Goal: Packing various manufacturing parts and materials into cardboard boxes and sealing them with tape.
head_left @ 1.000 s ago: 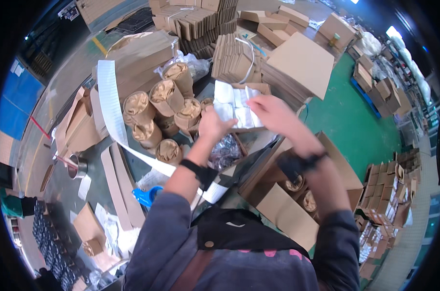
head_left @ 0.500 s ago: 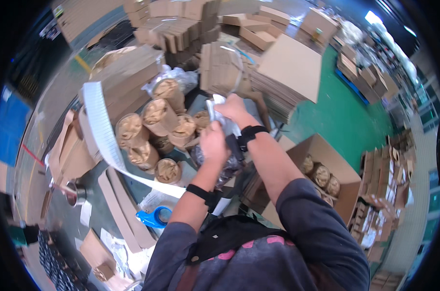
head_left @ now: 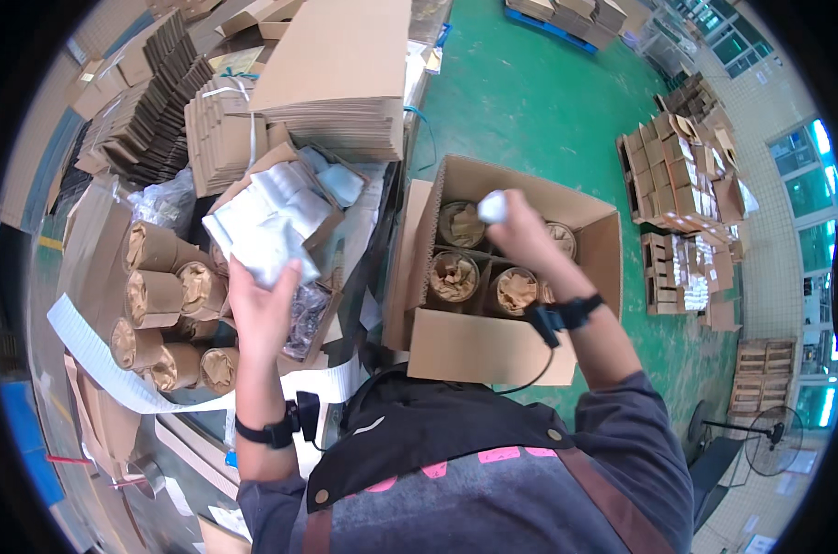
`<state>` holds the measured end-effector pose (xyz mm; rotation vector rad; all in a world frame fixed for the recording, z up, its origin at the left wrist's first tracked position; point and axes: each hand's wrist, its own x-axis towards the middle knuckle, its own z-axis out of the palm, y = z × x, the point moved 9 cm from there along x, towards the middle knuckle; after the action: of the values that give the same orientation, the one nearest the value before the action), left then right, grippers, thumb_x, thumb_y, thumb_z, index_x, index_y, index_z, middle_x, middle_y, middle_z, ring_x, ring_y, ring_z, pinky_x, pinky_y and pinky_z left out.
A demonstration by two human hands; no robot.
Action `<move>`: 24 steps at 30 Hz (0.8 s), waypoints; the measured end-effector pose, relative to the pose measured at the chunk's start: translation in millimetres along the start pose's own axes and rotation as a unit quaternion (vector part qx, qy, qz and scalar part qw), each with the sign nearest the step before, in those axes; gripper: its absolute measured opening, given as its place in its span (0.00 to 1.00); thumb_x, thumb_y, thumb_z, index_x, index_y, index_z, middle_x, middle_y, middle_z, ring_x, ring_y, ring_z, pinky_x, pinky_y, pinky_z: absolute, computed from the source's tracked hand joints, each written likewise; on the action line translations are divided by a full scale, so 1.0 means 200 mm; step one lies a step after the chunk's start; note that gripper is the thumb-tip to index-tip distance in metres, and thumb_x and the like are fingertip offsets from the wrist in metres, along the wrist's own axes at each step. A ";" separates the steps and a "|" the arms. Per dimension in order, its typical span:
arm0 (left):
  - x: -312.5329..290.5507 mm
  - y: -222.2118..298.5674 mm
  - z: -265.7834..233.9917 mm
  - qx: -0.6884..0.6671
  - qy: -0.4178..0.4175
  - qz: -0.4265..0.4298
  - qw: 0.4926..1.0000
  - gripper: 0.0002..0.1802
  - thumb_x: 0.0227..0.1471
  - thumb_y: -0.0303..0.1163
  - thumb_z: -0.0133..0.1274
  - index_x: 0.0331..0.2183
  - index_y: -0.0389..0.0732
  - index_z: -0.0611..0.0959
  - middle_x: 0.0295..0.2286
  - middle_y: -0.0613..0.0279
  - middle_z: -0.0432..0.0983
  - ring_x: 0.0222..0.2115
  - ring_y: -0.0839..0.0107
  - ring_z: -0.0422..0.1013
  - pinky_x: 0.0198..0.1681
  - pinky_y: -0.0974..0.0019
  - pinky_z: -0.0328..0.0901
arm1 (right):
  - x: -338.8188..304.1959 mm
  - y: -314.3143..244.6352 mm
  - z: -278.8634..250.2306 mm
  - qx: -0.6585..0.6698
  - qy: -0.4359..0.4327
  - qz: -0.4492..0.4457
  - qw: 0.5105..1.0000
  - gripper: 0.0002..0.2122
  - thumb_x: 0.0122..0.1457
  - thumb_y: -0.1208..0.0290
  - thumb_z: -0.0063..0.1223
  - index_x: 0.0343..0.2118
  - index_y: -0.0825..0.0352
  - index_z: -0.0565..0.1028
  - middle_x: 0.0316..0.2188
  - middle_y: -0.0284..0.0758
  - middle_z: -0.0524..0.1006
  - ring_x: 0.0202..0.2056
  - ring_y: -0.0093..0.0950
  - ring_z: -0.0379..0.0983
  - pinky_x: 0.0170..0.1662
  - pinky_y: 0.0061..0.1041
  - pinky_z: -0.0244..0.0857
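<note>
My left hand (head_left: pixel 264 309) is closed on the near edge of several flat white packets (head_left: pixel 269 249), which lie fanned over a small open carton on the table. My right hand (head_left: pixel 522 231) pinches a small white packet (head_left: pixel 493 207) above a large open cardboard box (head_left: pixel 493 346). Inside that box stand round glass-like containers (head_left: pixel 454 275) stuffed with crumpled brown paper, parted by cardboard dividers. My right hand and forearm cover some of them. Next to my left hand lies a dark item in clear plastic (head_left: pixel 306 319).
Brown-paper-wrapped cylinders (head_left: pixel 156 297) crowd the table's left part, beside a curling white strip (head_left: pixel 114 379). Stacked flat cardboard (head_left: pixel 331 74) stands beyond. Green floor (head_left: pixel 511 111) stretches to the right, with loaded pallets (head_left: pixel 673 175) and a fan (head_left: pixel 771 439).
My view has swung right. My hands, together over the table before, are now apart: the right has carried a white packet over the box, while the left stays by the packets.
</note>
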<state>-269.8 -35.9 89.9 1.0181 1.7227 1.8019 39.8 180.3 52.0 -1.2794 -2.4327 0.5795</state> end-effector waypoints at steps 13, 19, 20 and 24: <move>-0.53 -0.24 1.27 -0.226 -0.376 -0.243 0.865 0.35 0.56 0.27 0.50 0.60 0.40 0.52 0.53 0.59 0.58 0.54 0.68 0.58 0.53 0.60 0.60 | -0.40 -0.07 0.16 0.606 -0.123 0.161 0.769 0.20 0.64 0.63 0.48 0.54 0.68 0.63 0.47 0.35 0.71 0.48 0.23 0.68 0.49 0.26 0.65; -0.62 -0.13 1.17 -0.056 -0.623 -0.206 0.753 0.34 0.59 0.37 0.50 0.61 0.36 0.58 0.58 0.54 0.58 0.59 0.68 0.55 0.58 0.64 0.56 | -0.12 0.60 0.20 0.127 -0.041 0.202 0.970 0.19 0.54 0.68 0.57 0.46 0.73 0.69 0.38 0.43 0.77 0.40 0.35 0.75 0.44 0.31 0.68; -0.60 -0.13 1.10 -0.051 -0.609 -0.214 0.762 0.34 0.59 0.37 0.50 0.61 0.36 0.58 0.58 0.54 0.58 0.59 0.68 0.55 0.58 0.64 0.56 | -0.09 0.58 0.17 -0.055 -0.039 0.197 0.978 0.21 0.53 0.67 0.57 0.46 0.74 0.69 0.37 0.45 0.76 0.39 0.37 0.74 0.44 0.31 0.67; -0.60 -0.07 0.81 -0.089 -0.621 -0.260 0.734 0.30 0.60 0.38 0.49 0.59 0.36 0.62 0.50 0.57 0.70 0.52 0.72 0.65 0.55 0.67 0.60 | -0.07 0.76 0.27 0.017 -0.002 0.200 0.980 0.20 0.54 0.64 0.55 0.45 0.72 0.70 0.38 0.51 0.76 0.43 0.47 0.72 0.47 0.45 0.64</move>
<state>-74.8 -19.1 44.7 1.0767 0.7790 0.5399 128.5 235.0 -70.6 -1.7681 -2.1639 0.7213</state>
